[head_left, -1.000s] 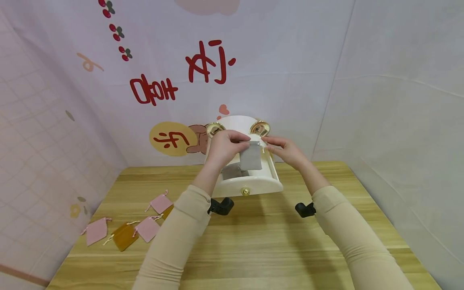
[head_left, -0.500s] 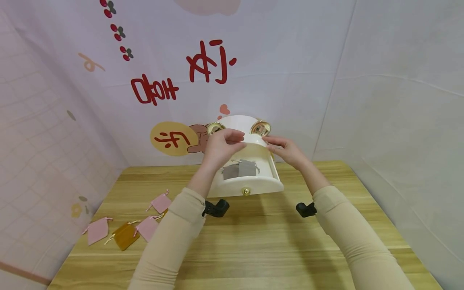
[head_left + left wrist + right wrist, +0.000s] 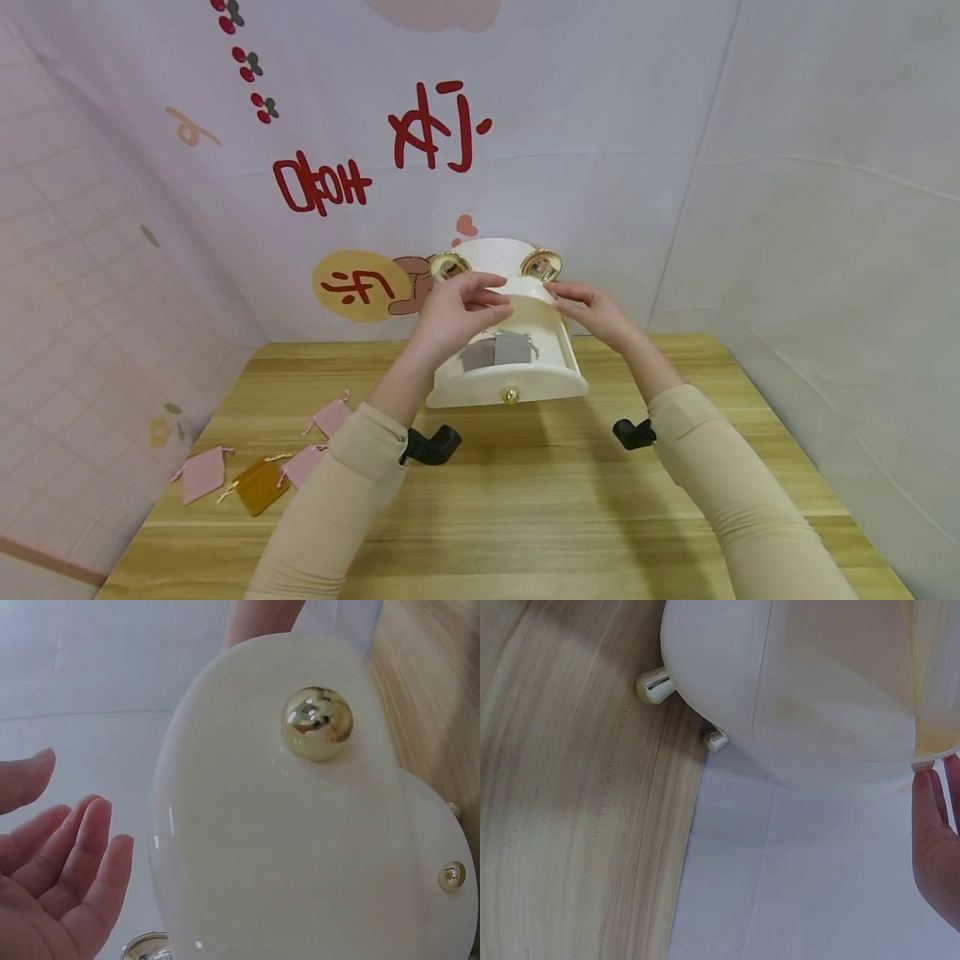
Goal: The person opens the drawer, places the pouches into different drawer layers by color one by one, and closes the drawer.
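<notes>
A small white cabinet (image 3: 495, 252) stands at the back of the table in the head view, its top drawer (image 3: 468, 390) pulled out toward me. Two grey drawstring pouches (image 3: 513, 348) lie side by side in that drawer. Above its left part my left hand (image 3: 448, 321) hovers with nothing in it, thumb and fingers apart; the left wrist view shows the fingers loosely bent beside the drawer front with its gold knob (image 3: 317, 724). My right hand (image 3: 596, 317) touches the cabinet's right edge with its fingertips, the fingers nearly straight in the right wrist view.
Several pink pouches (image 3: 205, 477) and an orange-brown pouch (image 3: 261, 486) lie on the wooden table (image 3: 495, 517) at the left. Two gold round pieces (image 3: 541, 265) flank the cabinet top. A printed cloth wall (image 3: 585, 150) rises close behind.
The left hand has let go of a grey pouch, which now lies in the drawer beside the other one. Its fingers have spread and moved slightly left. The right hand stays put.
</notes>
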The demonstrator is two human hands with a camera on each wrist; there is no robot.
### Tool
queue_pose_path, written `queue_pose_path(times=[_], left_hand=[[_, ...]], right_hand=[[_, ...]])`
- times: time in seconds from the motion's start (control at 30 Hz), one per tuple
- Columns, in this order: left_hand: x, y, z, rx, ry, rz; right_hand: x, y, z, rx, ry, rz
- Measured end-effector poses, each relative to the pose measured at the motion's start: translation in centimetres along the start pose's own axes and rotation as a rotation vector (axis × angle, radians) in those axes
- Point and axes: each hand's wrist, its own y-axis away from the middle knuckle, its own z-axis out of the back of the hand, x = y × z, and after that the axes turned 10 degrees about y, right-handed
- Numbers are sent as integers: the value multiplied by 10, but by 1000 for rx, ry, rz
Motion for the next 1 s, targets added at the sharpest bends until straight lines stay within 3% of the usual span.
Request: queue_pose_path(times=[0.27, 0.67, 1.0], left_hand=[[-1, 18, 1, 46, 90, 6], [20, 47, -4, 121, 276, -5], [30, 72, -6, 134, 340, 70]], right_hand=[[0, 1, 0, 1, -2, 4], [1, 2, 0, -8, 4, 14], [0, 2, -1, -8, -9, 14]])
